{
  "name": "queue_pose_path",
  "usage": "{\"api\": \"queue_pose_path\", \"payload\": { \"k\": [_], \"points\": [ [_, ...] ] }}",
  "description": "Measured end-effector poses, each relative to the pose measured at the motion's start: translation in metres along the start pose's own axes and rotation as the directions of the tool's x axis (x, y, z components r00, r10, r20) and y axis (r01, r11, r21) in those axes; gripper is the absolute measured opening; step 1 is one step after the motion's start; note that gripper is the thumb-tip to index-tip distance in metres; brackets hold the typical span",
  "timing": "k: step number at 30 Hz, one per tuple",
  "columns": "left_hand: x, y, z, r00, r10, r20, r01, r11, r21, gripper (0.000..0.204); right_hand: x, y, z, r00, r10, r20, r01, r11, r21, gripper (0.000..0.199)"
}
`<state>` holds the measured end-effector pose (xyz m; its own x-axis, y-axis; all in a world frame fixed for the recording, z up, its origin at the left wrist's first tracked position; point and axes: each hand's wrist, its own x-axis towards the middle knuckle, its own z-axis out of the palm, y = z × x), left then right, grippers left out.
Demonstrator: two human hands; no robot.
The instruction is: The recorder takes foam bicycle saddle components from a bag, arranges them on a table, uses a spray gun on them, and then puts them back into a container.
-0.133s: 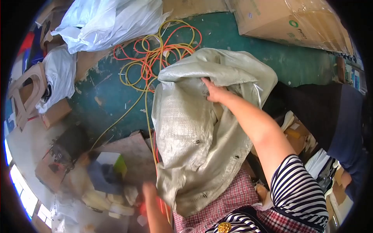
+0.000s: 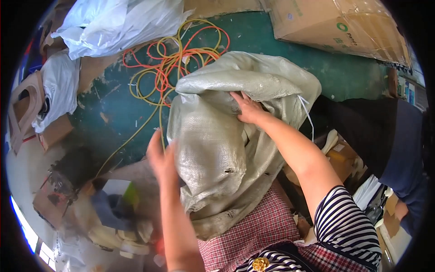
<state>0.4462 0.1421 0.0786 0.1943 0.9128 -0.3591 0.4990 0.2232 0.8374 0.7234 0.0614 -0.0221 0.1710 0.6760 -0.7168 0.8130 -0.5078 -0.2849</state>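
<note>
From the head camera, looking down: a big grey-green woven sack point(image 2: 226, 140) fills the middle, bunched up against the person's lap, its lower end draped over a red-checked apron point(image 2: 253, 226). The right hand point(image 2: 247, 109) is up at the sack's folded top, fingers curled into the fabric and gripping a fold; the fingertips sink into the crease, so how much cloth they pinch is hard to say. The left hand point(image 2: 161, 158) is at the sack's left edge, blurred, fingers together and raised against the cloth. I cannot tell whether it grips the sack or only presses on it, since the thumb side is hidden behind the fabric.

The sack's mouth is not visible; whatever is inside stays hidden. A thin white string point(image 2: 308, 113) hangs off its right side.

Behind the sack, a tangle of orange and yellow cords point(image 2: 172, 59) lies on the green floor point(image 2: 267, 36), partly covered by the sack's top. A white plastic bag point(image 2: 113, 22) sits upper left, cut off by the rim. A cardboard box point(image 2: 344, 27) runs out of frame upper right. Lower left, a heap of scraps point(image 2: 113, 208) is too blurred to sort out. On the right, dark clothing point(image 2: 398, 145) sits near the edge, mostly cut off.
</note>
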Motion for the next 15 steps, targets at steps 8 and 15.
{"api": "queue_pose_path", "payload": {
  "k": [8,15],
  "points": [
    [0.044,-0.015,0.080,0.934,-0.238,0.266,0.144,0.933,0.329,0.028,-0.006,0.028,-0.036,0.932,-0.319,-0.173,0.362,0.845,0.394,0.034],
    [0.090,0.083,-0.043,0.922,-0.174,0.346,0.368,0.666,-0.648,0.019,-0.012,-0.055,-0.039,0.903,-0.356,-0.242,0.390,0.914,0.113,0.045]
  ]
}}
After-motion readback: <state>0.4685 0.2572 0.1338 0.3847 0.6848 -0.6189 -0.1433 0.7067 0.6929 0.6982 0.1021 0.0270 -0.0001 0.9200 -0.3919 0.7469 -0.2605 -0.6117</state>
